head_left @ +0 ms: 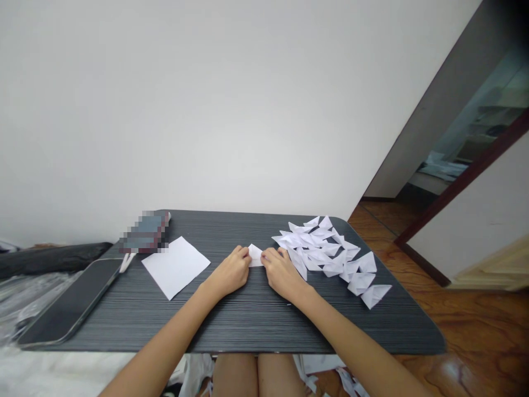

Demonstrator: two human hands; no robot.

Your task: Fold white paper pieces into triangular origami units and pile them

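Note:
A small folded piece of white paper [255,255] lies on the dark table, between my two hands. My left hand [233,270] has its fingers curled closed on the paper's left side. On the paper's right side, the fingers of my right hand [281,270] are pinched closed. The paper's peak shows above the fingertips; its side edges are hidden under them. Many folded white paper boats [318,245] lie in a loose pile just right of my right hand. A flat white square sheet of paper [177,267] rests to the left of my left hand.
A phone [72,300] lies along the table's left edge, with a white cable [126,262] near its upper end. Behind it sits a pixelated object [145,231]. The dark table [231,325] stands against a white wall [248,110]. Paper scraps [349,380] show below.

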